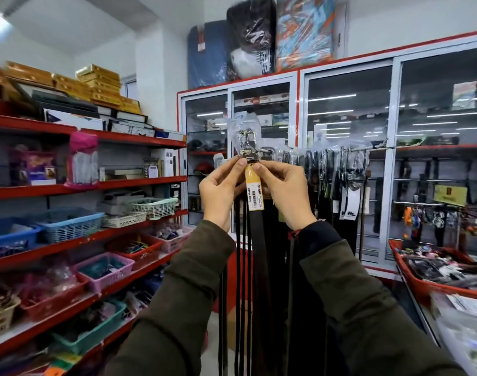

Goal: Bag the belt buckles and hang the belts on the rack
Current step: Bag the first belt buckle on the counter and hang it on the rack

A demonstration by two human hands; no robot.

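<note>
I hold a dark belt point(257, 240) upright in front of me. Its silver buckle point(247, 143) sits inside a clear plastic bag point(238, 128) at the top. A yellow price tag point(255, 189) wraps the strap just below the buckle. My left hand point(221, 189) pinches the bag's lower edge at the buckle from the left, and my right hand point(284, 192) pinches it from the right. Several other dark belts hang down beside this one. Behind, the rack rod point(373, 147) carries many bagged belts point(332, 169).
Red shelves point(83, 185) with baskets and boxes run along the left. A glass cabinet point(348, 109) with a red frame stands behind the rack. A red bin point(432, 283) of goods sits at the right. The floor aisle lies between shelves and bin.
</note>
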